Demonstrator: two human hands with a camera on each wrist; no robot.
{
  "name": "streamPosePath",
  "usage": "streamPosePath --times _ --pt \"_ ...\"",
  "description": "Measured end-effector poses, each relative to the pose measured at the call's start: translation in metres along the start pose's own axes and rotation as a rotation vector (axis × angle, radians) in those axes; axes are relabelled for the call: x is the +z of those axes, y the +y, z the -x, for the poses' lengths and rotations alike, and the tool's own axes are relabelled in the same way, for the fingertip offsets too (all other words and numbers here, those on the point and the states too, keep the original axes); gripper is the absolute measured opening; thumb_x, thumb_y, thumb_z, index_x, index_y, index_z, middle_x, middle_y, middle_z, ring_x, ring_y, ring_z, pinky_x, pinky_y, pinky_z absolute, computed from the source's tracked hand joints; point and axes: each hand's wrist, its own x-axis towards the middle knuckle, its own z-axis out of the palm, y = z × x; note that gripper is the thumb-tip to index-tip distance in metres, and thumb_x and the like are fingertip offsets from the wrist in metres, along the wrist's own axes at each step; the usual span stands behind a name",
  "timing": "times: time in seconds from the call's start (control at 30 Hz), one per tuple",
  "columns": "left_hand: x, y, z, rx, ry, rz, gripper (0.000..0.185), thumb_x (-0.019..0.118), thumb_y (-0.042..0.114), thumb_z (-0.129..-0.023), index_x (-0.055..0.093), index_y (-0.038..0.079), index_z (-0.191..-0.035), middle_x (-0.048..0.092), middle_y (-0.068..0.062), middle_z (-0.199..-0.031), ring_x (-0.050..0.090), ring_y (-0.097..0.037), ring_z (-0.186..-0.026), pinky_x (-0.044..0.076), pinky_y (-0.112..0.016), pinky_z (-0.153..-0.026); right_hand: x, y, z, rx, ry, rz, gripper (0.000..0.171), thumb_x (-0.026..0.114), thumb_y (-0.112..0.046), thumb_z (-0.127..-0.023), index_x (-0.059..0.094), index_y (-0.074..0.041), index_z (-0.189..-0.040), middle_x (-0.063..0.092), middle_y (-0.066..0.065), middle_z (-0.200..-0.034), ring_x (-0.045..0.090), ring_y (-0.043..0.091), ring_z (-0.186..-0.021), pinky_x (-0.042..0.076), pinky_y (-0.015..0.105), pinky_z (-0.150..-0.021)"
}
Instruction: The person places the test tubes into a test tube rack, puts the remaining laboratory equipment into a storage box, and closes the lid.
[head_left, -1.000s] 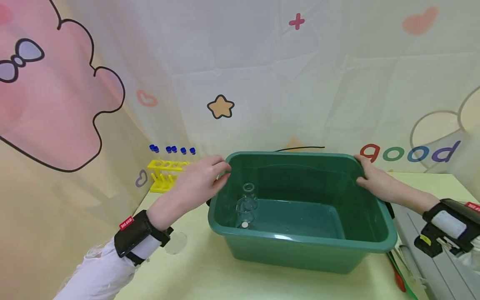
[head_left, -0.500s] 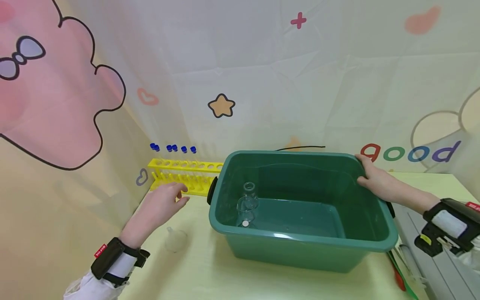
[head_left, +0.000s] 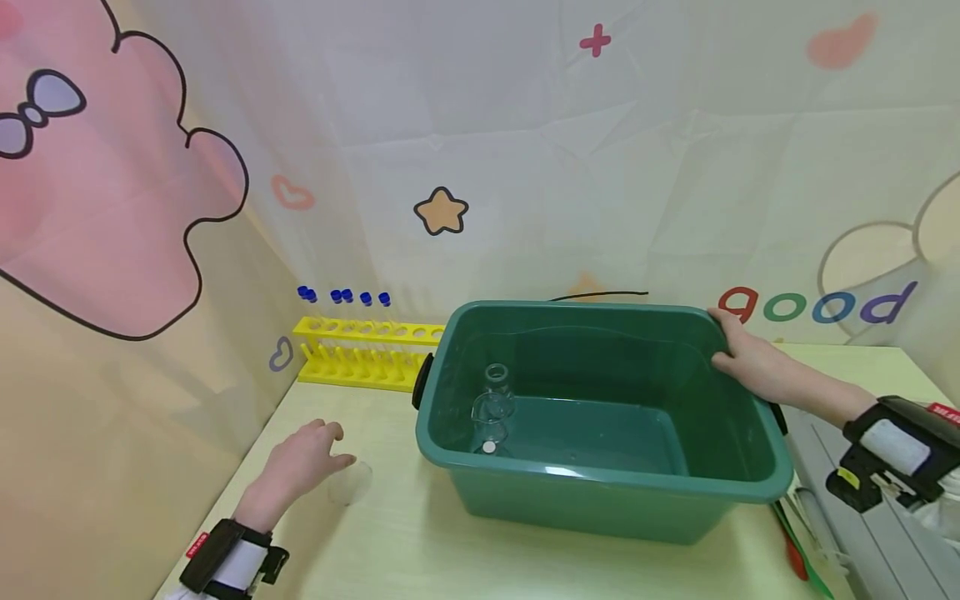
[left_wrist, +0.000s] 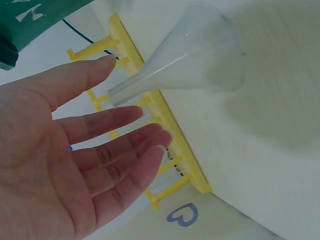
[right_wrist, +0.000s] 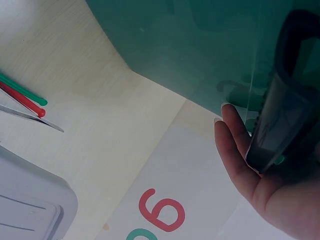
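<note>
My left hand [head_left: 296, 462] hovers low over the left of the table, fingers spread and slightly bent. Just beyond its fingertips lies a clear plastic funnel [left_wrist: 205, 55], faint in the head view, its narrow stem towards the hand; I see no contact. My right hand [head_left: 757, 362] grips the right rim of a green plastic tub [head_left: 585, 521], thumb inside and fingers outside by the black handle [right_wrist: 280, 120]. Inside the tub, on the left, stand a clear glass bottle [head_left: 497, 379] and a clear beaker [head_left: 489, 417], with a small white-topped thing [head_left: 489, 447] beside them.
A yellow test tube rack [head_left: 367, 333] holding several blue-capped tubes stands behind left against the printed backdrop [head_left: 525, 167]. Right of the tub lie a green and a red tool [head_left: 797, 550], tweezers [right_wrist: 40, 117], and a grey tray [head_left: 862, 492].
My left hand has left the tub's left rim and moved down and left, past the rack, to the funnel. The right hand stays on the tub, which has not moved.
</note>
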Motion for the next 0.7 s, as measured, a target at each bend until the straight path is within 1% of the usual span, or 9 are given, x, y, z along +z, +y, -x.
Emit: streamPosePath --times 0.1,0.17,0.4,0.57,0.7 --pt "0.0032 -0.0020 0.0017 -0.022 -0.013 0.011 0.035 0.070 0.023 -0.077 0.059 -0.003 -0.098 0.055 -0.011 -0.087 0.056 -0.030 -0.076 0.046 -0.043 -0.058 0.0002 0.0001 0.0001 0.001 -0.001 -0.003 0.059 0.037 0.001 -0.091 -0.003 0.015 -0.132 0.025 0.044 -0.122 0.042 0.053 -0.102 0.040 0.057 -0.077" --pt "0.0050 -0.0027 0.0023 -0.028 -0.010 0.014 0.033 0.070 0.022 -0.077 0.060 -0.003 -0.096 0.055 -0.011 -0.087 0.056 -0.029 -0.076 0.046 -0.043 -0.057 0.0002 0.0004 0.0002 0.002 0.000 0.000 0.059 0.037 0.001 -0.091 -0.003 0.015 -0.132 0.025 0.044 -0.123 0.042 0.053 -0.102 0.040 0.057 -0.077" --pt "0.0084 -0.0014 0.0011 0.004 0.030 0.042 0.022 0.070 0.013 -0.076 0.061 -0.002 -0.090 0.054 -0.008 -0.076 0.054 -0.022 -0.066 0.045 -0.037 -0.053 0.0013 0.0011 0.0004 -0.015 0.020 0.017 0.059 0.037 0.002 -0.089 0.000 0.016 -0.132 0.028 0.044 -0.122 0.046 0.050 -0.099 0.041 0.055 -0.077" --pt "0.0099 -0.0009 0.0013 0.008 0.040 0.065 0.017 0.070 0.008 -0.076 0.061 -0.002 -0.087 0.053 -0.007 -0.073 0.053 -0.020 -0.064 0.044 -0.035 -0.051 0.0014 0.0019 0.0000 -0.017 0.021 0.019 0.059 0.038 0.001 -0.090 0.000 0.016 -0.132 0.028 0.044 -0.121 0.045 0.051 -0.100 0.041 0.056 -0.077" --pt "0.0111 -0.0018 0.0002 0.036 0.059 0.065 0.012 0.069 0.003 -0.074 0.061 -0.001 -0.082 0.054 -0.006 -0.072 0.053 -0.020 -0.064 0.044 -0.036 -0.053 0.0015 0.0022 0.0000 -0.015 0.019 0.015 0.059 0.038 0.001 -0.090 0.000 0.016 -0.132 0.027 0.044 -0.122 0.045 0.051 -0.100 0.040 0.057 -0.077"
